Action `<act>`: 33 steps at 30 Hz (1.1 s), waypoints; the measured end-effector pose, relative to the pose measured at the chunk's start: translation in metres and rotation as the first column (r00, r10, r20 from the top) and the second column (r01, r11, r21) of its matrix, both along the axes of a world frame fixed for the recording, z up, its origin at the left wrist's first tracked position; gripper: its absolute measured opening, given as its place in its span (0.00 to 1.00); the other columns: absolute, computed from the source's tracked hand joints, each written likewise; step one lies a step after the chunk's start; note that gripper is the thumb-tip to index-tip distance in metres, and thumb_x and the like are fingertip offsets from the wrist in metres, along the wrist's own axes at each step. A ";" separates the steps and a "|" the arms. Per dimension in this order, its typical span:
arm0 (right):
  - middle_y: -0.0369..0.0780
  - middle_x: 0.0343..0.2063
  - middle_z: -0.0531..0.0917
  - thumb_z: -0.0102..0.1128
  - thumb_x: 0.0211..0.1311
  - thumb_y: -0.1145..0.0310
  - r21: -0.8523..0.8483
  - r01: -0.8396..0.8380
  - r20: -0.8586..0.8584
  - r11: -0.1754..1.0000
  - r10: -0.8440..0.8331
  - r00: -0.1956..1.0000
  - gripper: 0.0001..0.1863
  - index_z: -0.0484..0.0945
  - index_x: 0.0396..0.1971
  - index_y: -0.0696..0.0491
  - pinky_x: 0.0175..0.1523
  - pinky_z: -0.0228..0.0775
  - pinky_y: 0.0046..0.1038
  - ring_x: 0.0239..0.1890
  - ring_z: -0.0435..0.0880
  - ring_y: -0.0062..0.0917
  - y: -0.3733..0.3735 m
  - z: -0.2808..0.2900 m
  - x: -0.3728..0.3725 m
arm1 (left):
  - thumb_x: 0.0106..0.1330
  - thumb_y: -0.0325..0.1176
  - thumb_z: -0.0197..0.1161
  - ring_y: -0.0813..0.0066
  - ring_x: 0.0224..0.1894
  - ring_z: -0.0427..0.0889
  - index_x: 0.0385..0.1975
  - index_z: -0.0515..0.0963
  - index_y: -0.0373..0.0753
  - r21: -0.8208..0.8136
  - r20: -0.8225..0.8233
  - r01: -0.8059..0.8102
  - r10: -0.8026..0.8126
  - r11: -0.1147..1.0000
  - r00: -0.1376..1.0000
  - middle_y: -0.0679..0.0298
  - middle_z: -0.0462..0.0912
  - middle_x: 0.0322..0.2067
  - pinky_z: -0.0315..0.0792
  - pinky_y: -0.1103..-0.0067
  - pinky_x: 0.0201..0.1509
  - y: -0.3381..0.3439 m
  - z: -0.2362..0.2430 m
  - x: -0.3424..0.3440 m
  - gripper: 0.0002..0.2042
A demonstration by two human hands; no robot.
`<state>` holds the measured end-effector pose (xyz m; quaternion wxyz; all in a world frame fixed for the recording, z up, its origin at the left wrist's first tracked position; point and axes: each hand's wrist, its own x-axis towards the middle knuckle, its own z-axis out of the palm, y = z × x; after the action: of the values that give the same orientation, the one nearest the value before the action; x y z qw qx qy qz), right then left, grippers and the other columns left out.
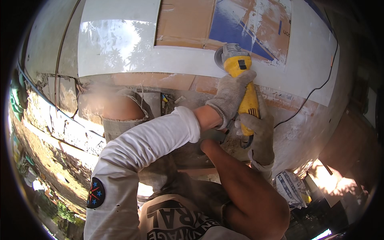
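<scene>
A yellow angle grinder (249,96) with a grey metal head slants across the work, its disc (219,58) at the inner edge of a glossy white sheet (180,59). My left hand (232,94), in a grey knit glove, is wrapped round the grinder's body just behind the head. Lower down, my right hand (262,130), gloved as well, closes round the rear of the handle. Inside the sheet's rectangular opening lies brown cardboard (184,24), blue and dusted white towards its right. Whether the disc touches the sheet, I cannot tell.
A dark power cord (308,96) curves over the sheet's right side. Cardboard strips (172,81) stick out below the sheet's near edge. At the lower right stands a white and blue plastic bag (291,189). Rough, broken ground (60,154) runs along the left.
</scene>
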<state>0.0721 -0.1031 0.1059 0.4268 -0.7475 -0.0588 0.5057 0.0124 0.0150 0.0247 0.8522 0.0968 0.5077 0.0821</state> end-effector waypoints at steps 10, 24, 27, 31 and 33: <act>0.39 0.39 0.86 0.73 0.57 0.69 0.003 -0.039 -0.045 0.999 0.039 0.998 0.42 0.75 0.74 0.64 0.36 0.80 0.24 0.34 0.85 0.19 0.019 0.004 -0.003 | 0.73 0.46 0.77 0.62 0.37 0.91 0.54 0.81 0.34 0.025 -0.041 -0.048 0.049 0.999 0.998 0.55 0.88 0.40 0.86 0.65 0.42 0.006 0.002 -0.009 0.22; 0.40 0.40 0.88 0.68 0.62 0.68 0.039 -0.096 -0.051 0.995 0.098 0.994 0.38 0.74 0.73 0.65 0.37 0.79 0.21 0.33 0.87 0.18 0.031 0.005 -0.011 | 0.74 0.40 0.78 0.64 0.35 0.89 0.52 0.77 0.38 -0.018 -0.038 -0.119 0.118 0.993 0.992 0.58 0.85 0.38 0.88 0.65 0.42 0.023 0.007 -0.023 0.19; 0.40 0.40 0.88 0.68 0.62 0.67 0.000 -0.083 -0.074 0.997 0.082 0.994 0.38 0.74 0.73 0.64 0.38 0.80 0.22 0.34 0.87 0.19 0.030 0.005 -0.010 | 0.74 0.43 0.77 0.63 0.37 0.91 0.53 0.80 0.36 0.014 -0.040 -0.112 0.112 0.994 0.993 0.57 0.87 0.38 0.88 0.65 0.43 0.020 0.008 -0.022 0.20; 0.39 0.39 0.88 0.69 0.62 0.67 0.016 -0.100 -0.066 0.995 0.101 0.993 0.38 0.75 0.72 0.63 0.38 0.81 0.22 0.33 0.87 0.18 0.026 0.006 -0.007 | 0.74 0.44 0.77 0.63 0.37 0.91 0.53 0.81 0.36 0.035 -0.096 -0.068 0.071 0.997 0.993 0.57 0.88 0.38 0.87 0.65 0.42 0.017 0.008 -0.018 0.20; 0.38 0.38 0.88 0.69 0.61 0.67 0.019 -0.104 -0.055 0.994 0.105 0.993 0.38 0.75 0.72 0.63 0.37 0.81 0.22 0.33 0.87 0.18 0.024 0.006 -0.006 | 0.74 0.44 0.77 0.63 0.37 0.91 0.52 0.82 0.36 0.035 -0.069 -0.078 0.080 0.996 0.994 0.57 0.88 0.38 0.87 0.65 0.42 0.015 0.007 -0.016 0.20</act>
<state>0.0662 -0.0788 0.1121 0.4070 -0.7255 -0.0900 0.5477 -0.0040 0.0300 0.0321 0.8283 0.0929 0.5392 0.1205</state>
